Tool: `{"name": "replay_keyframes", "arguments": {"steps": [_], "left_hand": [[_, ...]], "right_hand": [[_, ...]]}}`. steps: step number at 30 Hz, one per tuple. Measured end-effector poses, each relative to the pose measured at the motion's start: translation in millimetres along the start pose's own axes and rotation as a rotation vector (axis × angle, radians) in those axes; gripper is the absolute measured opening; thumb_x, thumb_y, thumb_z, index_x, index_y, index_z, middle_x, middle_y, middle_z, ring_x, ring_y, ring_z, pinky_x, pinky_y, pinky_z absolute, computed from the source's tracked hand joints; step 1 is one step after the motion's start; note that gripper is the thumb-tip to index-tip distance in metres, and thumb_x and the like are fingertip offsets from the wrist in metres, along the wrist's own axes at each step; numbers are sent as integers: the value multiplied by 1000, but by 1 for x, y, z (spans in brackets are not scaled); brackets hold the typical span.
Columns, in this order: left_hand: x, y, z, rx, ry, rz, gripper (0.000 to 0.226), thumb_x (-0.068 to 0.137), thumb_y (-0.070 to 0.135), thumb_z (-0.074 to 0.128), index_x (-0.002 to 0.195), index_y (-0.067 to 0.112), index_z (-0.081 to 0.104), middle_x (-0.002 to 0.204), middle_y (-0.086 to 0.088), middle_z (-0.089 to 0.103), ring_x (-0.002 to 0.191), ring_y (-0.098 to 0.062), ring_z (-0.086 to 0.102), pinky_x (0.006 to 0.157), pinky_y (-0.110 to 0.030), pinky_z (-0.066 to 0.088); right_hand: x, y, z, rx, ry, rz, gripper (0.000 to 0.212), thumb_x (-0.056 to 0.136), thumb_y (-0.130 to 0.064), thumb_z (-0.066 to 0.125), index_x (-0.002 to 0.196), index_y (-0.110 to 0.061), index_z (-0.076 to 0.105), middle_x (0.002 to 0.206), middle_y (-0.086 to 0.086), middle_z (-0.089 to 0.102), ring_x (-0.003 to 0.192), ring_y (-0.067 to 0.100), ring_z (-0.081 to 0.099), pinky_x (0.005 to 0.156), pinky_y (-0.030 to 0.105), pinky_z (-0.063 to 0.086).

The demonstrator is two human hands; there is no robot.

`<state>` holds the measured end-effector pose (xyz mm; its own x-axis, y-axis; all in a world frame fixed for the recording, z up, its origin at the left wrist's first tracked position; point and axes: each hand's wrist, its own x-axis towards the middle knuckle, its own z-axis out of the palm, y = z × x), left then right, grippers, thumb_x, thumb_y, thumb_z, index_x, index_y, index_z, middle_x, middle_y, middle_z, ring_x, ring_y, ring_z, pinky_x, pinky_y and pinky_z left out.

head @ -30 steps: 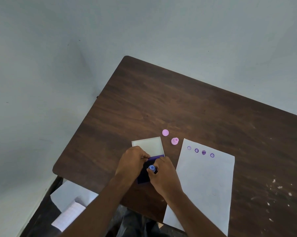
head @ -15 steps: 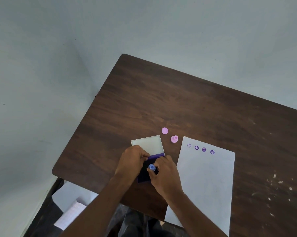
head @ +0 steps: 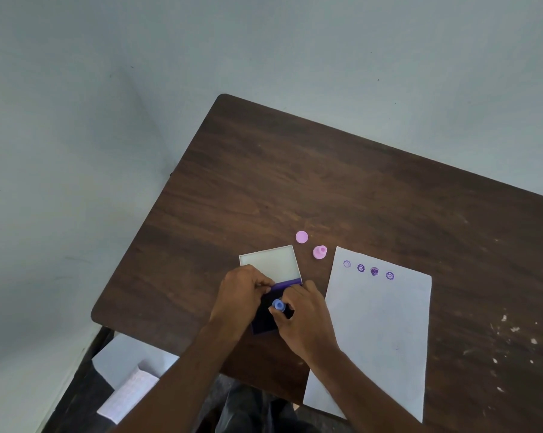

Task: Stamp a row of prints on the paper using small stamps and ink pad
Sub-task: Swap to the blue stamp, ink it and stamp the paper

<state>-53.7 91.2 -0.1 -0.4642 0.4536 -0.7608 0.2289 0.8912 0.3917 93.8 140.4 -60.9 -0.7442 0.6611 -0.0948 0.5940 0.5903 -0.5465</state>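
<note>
Hands meet over the ink pad [head: 264, 320] — right hand [head: 304, 320] pinching blue stamp [head: 278, 305].

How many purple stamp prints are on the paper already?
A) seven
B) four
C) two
B: the paper shows four purple prints in a row along its top edge, while the right hand holds the blue stamp over the ink pad.

Bare forearms, sleeveless to the frame edge; dark trousers [head: 251, 410].
</note>
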Motion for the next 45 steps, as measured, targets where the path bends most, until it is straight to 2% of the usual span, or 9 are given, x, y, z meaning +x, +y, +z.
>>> {"name": "replay_keyframes", "arguments": {"steps": [8, 15, 19, 22, 25, 28, 31, 37, 45], "left_hand": [[-6, -8, 7, 35, 114, 103, 26, 96, 19, 57, 118, 13, 69, 126, -4, 64, 114, -20, 59, 105, -24, 38], [-4, 3, -2, 69, -13, 35, 30, 98, 23, 53, 126, 16, 62, 133, -5, 58, 121, -23, 54, 108, -30, 37], [2, 1, -1, 121, 96, 112, 32, 92, 29, 61, 120, 14, 65, 125, -6, 62, 113, -20, 57, 101, -28, 42], [2, 2, 5, 156, 195, 209, 30, 95, 33, 56, 117, 16, 66, 120, -3, 65, 109, -15, 58, 98, -25, 41], [2, 12, 16, 111, 295, 358, 25, 96, 31, 54, 116, 22, 66, 119, 2, 64, 110, -12, 56, 96, -20, 38], [-2, 31, 33, 28, 334, 534, 16, 93, 30, 60, 103, 28, 72, 105, 11, 69, 95, -2, 58, 83, -11, 34], [-1, 53, 57, 97, 271, 608, 17, 90, 33, 62, 104, 29, 72, 104, 12, 70, 94, -4, 62, 81, -12, 38], [3, 93, 107, 215, 124, 810, 19, 91, 35, 61, 105, 28, 70, 105, 13, 69, 95, -4, 61, 81, -7, 40], [30, 139, 128, 60, 227, 658, 26, 88, 42, 63, 111, 29, 66, 115, 12, 63, 101, -6, 58, 85, -9, 40]], "right_hand": [[4, -3, -2, -50, 6, -13, 26, 77, -48, 67, 86, -25, 60, 89, -3, 68, 71, 9, 49, 71, 18, 43], [0, -7, -10, -10, -42, 34, 30, 80, -49, 65, 92, -22, 63, 95, -2, 69, 79, 15, 57, 76, 19, 42], [-2, -11, -36, 545, -19, 491, 36, 75, -61, 66, 82, -25, 69, 80, -12, 70, 72, 9, 62, 65, 14, 48], [-5, -8, -64, 1266, 4, 807, 27, 81, -43, 72, 79, -16, 76, 72, 4, 69, 64, 13, 57, 62, 25, 47], [-12, -4, -85, 1706, 50, 837, 23, 83, -32, 71, 91, -11, 74, 77, 13, 64, 64, 19, 54, 62, 31, 44], [-14, 4, -100, 1830, 117, 826, 26, 84, -31, 70, 96, -8, 72, 77, 14, 62, 63, 19, 53, 59, 30, 44], [-16, 26, -118, 1788, 208, 801, 27, 86, -31, 69, 98, -7, 73, 79, 13, 64, 64, 18, 54, 62, 30, 47], [-11, 91, -141, 1230, 535, 834, 33, 74, -32, 81, 70, -1, 72, 59, 14, 59, 50, 23, 46, 47, 31, 41], [8, 148, -129, 632, 576, 784, 22, 77, -42, 76, 69, -25, 65, 65, -13, 71, 58, 4, 68, 43, 21, 55]]}}
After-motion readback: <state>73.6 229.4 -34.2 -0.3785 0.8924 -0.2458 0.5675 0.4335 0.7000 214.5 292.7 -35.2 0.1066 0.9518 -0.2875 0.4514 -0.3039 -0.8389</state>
